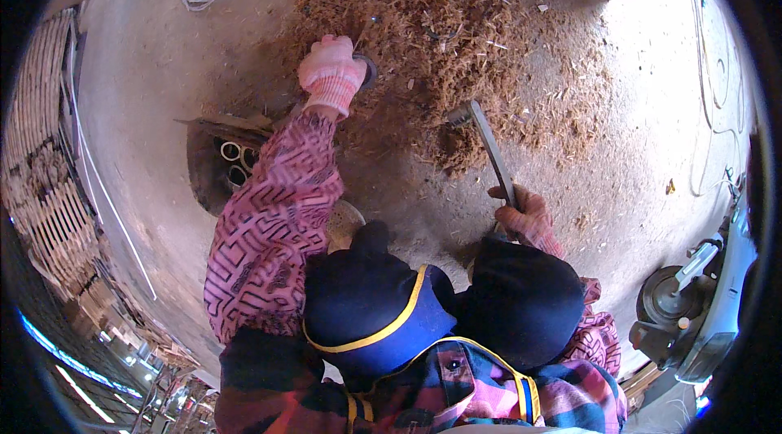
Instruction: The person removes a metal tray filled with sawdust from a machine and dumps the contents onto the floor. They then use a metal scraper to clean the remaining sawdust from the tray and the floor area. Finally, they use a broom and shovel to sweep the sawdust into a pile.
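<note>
My left hand [331, 73], in a pink knitted glove, reaches out over a big heap of brown wood shavings [444, 35] on the concrete floor. Its fingers are closed around a small dark round thing [369, 69] at the heap's edge. My right hand [521, 214], also gloved, is closer to my knees and grips the handle of a long flat metal blade tool [489, 145] that points up toward the heap. My dark-clothed knees [423, 304] fill the lower middle.
A dark hole in the floor with short pale tubes [232, 161] lies left of my arm. Stacked woven slats [41, 149] line the left edge. A round metal machine part [672, 304] sits at lower right. Loose cords [709, 92] trail at right.
</note>
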`<action>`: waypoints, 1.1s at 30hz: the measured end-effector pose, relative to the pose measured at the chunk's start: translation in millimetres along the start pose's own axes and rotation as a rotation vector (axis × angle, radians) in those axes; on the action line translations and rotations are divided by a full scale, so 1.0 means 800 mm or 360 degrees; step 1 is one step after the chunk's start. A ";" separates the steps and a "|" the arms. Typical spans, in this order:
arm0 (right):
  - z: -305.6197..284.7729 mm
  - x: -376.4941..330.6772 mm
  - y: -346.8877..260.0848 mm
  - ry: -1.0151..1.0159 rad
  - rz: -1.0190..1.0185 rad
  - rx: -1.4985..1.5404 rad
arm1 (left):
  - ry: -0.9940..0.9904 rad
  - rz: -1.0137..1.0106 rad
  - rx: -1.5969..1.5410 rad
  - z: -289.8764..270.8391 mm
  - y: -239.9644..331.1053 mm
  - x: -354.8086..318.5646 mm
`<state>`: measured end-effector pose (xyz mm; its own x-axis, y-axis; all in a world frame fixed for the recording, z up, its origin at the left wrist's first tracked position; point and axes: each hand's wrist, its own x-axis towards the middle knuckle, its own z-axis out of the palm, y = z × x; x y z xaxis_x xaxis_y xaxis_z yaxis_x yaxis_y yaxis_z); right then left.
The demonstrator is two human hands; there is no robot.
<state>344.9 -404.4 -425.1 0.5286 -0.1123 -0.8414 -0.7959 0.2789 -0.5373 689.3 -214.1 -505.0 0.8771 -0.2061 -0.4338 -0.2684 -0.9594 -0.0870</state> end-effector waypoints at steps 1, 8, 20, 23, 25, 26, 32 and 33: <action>-0.001 -0.001 0.002 0.0012 -0.0003 0.0011 | 0.0027 0.0129 0.0038 0.002 -0.001 -0.009; 0.002 -0.001 -0.004 0.0032 0.0049 0.0148 | 0.0260 0.0280 -0.0502 -0.004 -0.026 -0.078; 0.002 0.007 0.011 0.0069 0.0084 0.0008 | 0.0976 0.0524 -0.1096 -0.067 -0.111 -0.118; 0.006 0.008 0.005 0.0129 0.0091 0.0026 | 0.0903 0.0289 -0.0976 -0.099 -0.185 -0.158; 0.015 0.016 -0.002 0.0145 0.0113 0.0026 | 0.0702 -0.0146 -0.1363 -0.091 -0.243 -0.192; 0.018 0.022 -0.002 0.0088 0.0098 -0.0010 | 0.0625 -0.0225 -0.1172 -0.085 -0.268 -0.208; 0.015 0.024 -0.013 0.0065 0.0082 -0.0102 | -0.0161 -0.0286 -0.1364 -0.016 -0.301 -0.225; 0.017 0.021 -0.018 0.0061 0.0086 -0.0144 | -0.0199 -0.0322 -0.1444 0.006 -0.305 -0.222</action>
<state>369.3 -397.7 -430.4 0.4738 -0.1360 -0.8701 -0.8474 0.1985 -0.4924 597.3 57.3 -410.8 0.8101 -0.0469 -0.5845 0.3440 -0.7692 0.5386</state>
